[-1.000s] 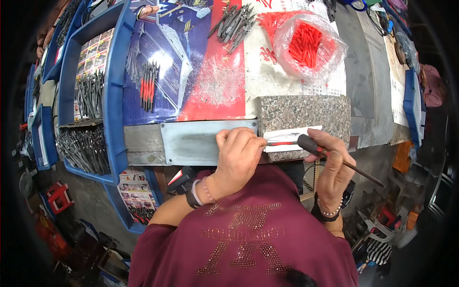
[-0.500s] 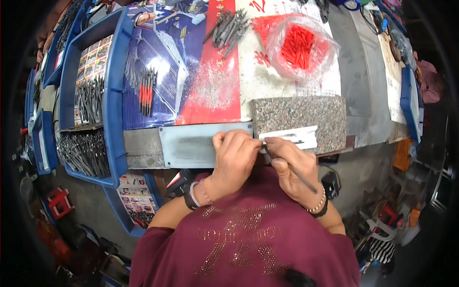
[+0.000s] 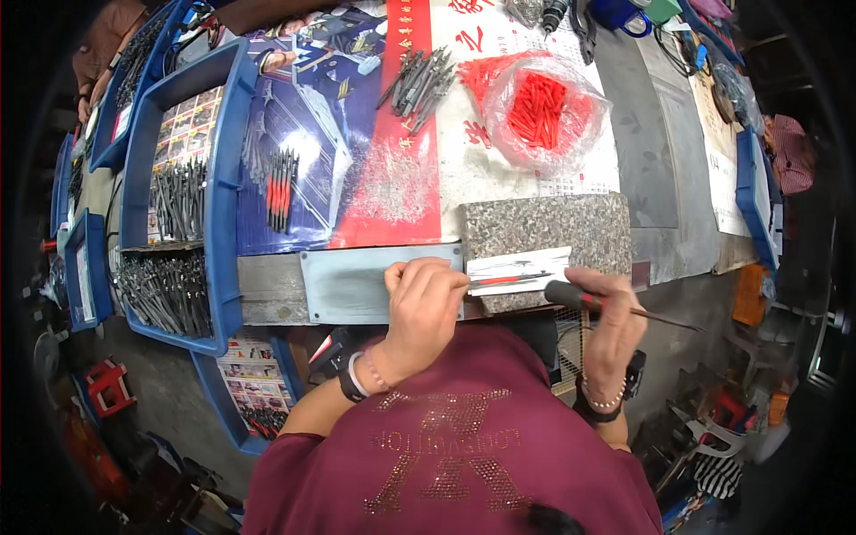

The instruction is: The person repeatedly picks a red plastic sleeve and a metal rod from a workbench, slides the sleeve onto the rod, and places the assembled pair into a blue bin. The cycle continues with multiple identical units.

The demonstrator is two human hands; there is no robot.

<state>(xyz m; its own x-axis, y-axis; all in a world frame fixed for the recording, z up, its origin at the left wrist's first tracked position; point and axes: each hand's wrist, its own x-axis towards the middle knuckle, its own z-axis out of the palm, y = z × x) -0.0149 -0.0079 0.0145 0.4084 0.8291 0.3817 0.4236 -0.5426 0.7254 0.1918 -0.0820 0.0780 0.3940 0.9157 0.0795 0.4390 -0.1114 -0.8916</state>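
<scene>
My left hand point(image 3: 423, 303) is closed in a pinch on the left end of a slim black tool with a red sleeve point(image 3: 493, 281). That tool lies across a white pad point(image 3: 535, 262) with dark smears, on a speckled stone slab point(image 3: 588, 218). My right hand point(image 3: 615, 325) is wrapped round a screwdriver point(image 3: 571, 294) with a black and red handle. The handle's butt faces left, at the pad's right end, and the thin shaft sticks out to the right past my fingers. Beneath my left fingers is a pale grey plate point(image 3: 348, 283).
A plastic bag of red sleeves point(image 3: 544, 111) sits beyond the slab. Dark slim pieces point(image 3: 419, 89) lie heaped to its left, and several red-banded tools point(image 3: 282, 189) lie in a row. A blue crate point(image 3: 227, 205) of dark tools stands left. Pliers point(image 3: 582, 31) lie at the back.
My hands were close together at the pad's left end; my right hand has moved right and now shows the screwdriver's handle toward the pad. The red-sleeved tool has come into sight.
</scene>
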